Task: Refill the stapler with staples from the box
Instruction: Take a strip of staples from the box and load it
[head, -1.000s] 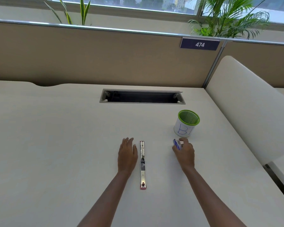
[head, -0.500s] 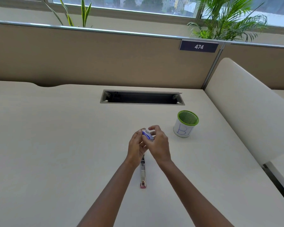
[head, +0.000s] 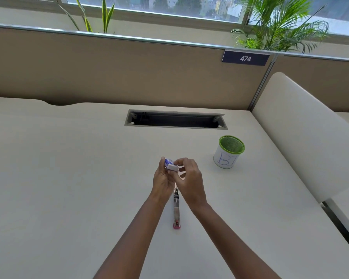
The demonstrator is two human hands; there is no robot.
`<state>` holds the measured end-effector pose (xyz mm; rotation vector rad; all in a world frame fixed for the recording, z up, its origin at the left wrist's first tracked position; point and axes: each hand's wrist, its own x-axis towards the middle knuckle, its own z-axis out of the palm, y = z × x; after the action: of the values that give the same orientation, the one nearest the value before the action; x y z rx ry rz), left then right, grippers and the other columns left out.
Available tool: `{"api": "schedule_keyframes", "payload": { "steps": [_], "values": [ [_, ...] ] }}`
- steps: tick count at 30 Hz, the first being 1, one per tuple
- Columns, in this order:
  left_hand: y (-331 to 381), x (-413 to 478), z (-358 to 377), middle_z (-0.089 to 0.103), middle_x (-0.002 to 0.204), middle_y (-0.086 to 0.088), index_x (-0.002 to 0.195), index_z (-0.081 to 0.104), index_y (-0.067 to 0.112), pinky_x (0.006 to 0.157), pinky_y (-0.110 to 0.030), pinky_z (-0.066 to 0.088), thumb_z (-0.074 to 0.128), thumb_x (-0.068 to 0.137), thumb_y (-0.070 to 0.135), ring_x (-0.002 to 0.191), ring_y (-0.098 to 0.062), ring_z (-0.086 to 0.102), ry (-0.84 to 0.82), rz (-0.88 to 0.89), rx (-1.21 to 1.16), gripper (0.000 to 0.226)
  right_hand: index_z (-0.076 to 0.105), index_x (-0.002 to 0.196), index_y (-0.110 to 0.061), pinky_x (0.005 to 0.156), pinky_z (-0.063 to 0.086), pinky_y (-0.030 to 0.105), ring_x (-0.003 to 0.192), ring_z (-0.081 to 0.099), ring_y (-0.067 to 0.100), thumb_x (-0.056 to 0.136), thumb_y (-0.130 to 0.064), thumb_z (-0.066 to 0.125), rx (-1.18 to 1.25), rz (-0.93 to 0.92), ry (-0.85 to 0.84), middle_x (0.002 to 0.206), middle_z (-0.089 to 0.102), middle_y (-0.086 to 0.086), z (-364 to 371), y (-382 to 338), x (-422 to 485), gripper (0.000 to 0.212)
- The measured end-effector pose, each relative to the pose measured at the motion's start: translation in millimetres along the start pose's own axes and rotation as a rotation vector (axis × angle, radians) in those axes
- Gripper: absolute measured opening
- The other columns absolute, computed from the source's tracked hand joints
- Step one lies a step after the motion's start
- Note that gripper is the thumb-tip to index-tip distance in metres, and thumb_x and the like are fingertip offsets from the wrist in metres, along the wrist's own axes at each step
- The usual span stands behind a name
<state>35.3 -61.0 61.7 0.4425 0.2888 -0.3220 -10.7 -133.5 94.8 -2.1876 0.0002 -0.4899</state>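
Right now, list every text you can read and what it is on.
"474": white figures on the dark sign.
"BI": blue handwriting on the cup; the second mark may be a 1.
Print on the box: blue, too blurred to read.

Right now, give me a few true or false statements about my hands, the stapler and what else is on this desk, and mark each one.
1. The left hand and the right hand both hold the small staple box. True.
2. The stapler lies on the desk, its far end hidden beneath the hands. True.
3. The green mesh cup lies tipped on its side. False: it stands upright, to the right of the hands.
4. The sign on the partition reads 447. False: it reads 474.
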Motion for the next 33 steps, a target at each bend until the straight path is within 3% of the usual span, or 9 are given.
{"api": "schedule_keyframes", "payload": {
  "steps": [7, 11, 15, 17, 21, 23, 25, 28, 33],
  "values": [
    [4, -4, 3, 0.066, 0.052, -0.002, 0.079, 0.054, 0.007, 0.046, -0.016, 0.055, 0.036, 0.099, 0.030, 0.048, -0.009, 0.067, -0.016, -0.019, -0.112, 0.036, 0.064, 0.096, 0.000, 0.067, 0.052, 0.026, 0.078, 0.061, 0.022, 0.083, -0.003, 0.064, -0.079, -0.179, 0.047, 0.093, 0.063, 0.014, -3, -4, -5, 0.014],
    [8, -2, 3, 0.060, 0.070, -0.007, 0.086, 0.055, 0.005, 0.050, -0.015, 0.056, 0.040, 0.098, 0.030, 0.050, -0.009, 0.067, 0.007, -0.022, -0.137, 0.031, 0.067, 0.092, 0.001, 0.071, 0.049, 0.021, 0.079, 0.064, 0.026, 0.077, 0.003, 0.068, -0.172, -0.317, 0.051, 0.088, 0.064, 0.016, -7, -3, -10, 0.015],
    [9, -2, 0, 0.062, 0.076, -0.005, 0.089, 0.057, 0.007, 0.054, -0.015, 0.056, 0.038, 0.098, 0.033, 0.054, -0.009, 0.068, 0.000, -0.003, -0.090, 0.033, 0.070, 0.088, -0.001, 0.075, 0.046, 0.023, 0.079, 0.063, 0.027, 0.079, -0.009, 0.068, -0.265, -0.413, 0.079, 0.085, 0.067, 0.017, -11, 2, -17, 0.012],
    [9, -2, -1, 0.061, 0.081, -0.005, 0.091, 0.057, 0.009, 0.057, -0.016, 0.056, 0.037, 0.098, 0.033, 0.057, -0.008, 0.069, -0.005, 0.009, -0.073, 0.033, 0.070, 0.085, -0.002, 0.074, 0.044, 0.023, 0.078, 0.060, 0.025, 0.083, -0.016, 0.061, -0.254, -0.408, 0.071, 0.081, 0.067, 0.015, -13, 1, -18, 0.017],
    [6, -2, -4, 0.068, 0.077, -0.005, 0.091, 0.056, 0.009, 0.055, -0.016, 0.058, 0.033, 0.100, 0.029, 0.058, -0.008, 0.070, -0.035, 0.035, -0.063, 0.033, 0.068, 0.075, 0.000, 0.066, 0.043, 0.026, 0.065, 0.059, 0.030, 0.082, -0.007, 0.063, -0.221, -0.326, 0.048, 0.069, 0.064, 0.015, -16, -2, -15, 0.011],
    [5, -2, -5, 0.071, 0.071, -0.004, 0.089, 0.056, 0.008, 0.060, -0.019, 0.059, 0.031, 0.101, 0.027, 0.061, -0.009, 0.069, -0.051, 0.061, -0.049, 0.034, 0.068, 0.081, -0.001, 0.067, 0.048, 0.030, 0.067, 0.060, 0.028, 0.084, -0.007, 0.061, -0.170, -0.253, 0.043, 0.073, 0.067, 0.014, -16, -3, -12, 0.010],
    [3, -2, -6, 0.065, 0.081, -0.005, 0.089, 0.055, 0.009, 0.069, -0.023, 0.057, 0.029, 0.101, 0.026, 0.067, -0.011, 0.067, -0.053, 0.091, -0.015, 0.034, 0.067, 0.092, -0.003, 0.070, 0.049, 0.029, 0.072, 0.063, 0.025, 0.086, -0.008, 0.060, -0.130, -0.169, 0.041, 0.082, 0.070, 0.011, -16, -3, -10, 0.011],
    [2, -1, -7, 0.057, 0.090, -0.007, 0.088, 0.054, 0.009, 0.061, -0.020, 0.058, 0.029, 0.101, 0.024, 0.061, -0.008, 0.067, -0.065, 0.124, 0.004, 0.032, 0.067, 0.093, -0.005, 0.073, 0.050, 0.031, 0.074, 0.064, 0.023, 0.086, -0.010, 0.060, -0.123, -0.086, 0.037, 0.084, 0.071, 0.010, -15, -2, -8, 0.011],
    [2, -1, -11, 0.058, 0.092, -0.008, 0.088, 0.055, 0.011, 0.058, -0.018, 0.058, 0.030, 0.101, 0.020, 0.060, -0.008, 0.068, -0.049, 0.154, 0.029, 0.029, 0.068, 0.089, -0.004, 0.075, 0.052, 0.037, 0.078, 0.063, 0.025, 0.086, -0.009, 0.060, -0.154, -0.029, -0.027, 0.085, 0.071, 0.012, -17, 0, -7, 0.011]
  ]
}}
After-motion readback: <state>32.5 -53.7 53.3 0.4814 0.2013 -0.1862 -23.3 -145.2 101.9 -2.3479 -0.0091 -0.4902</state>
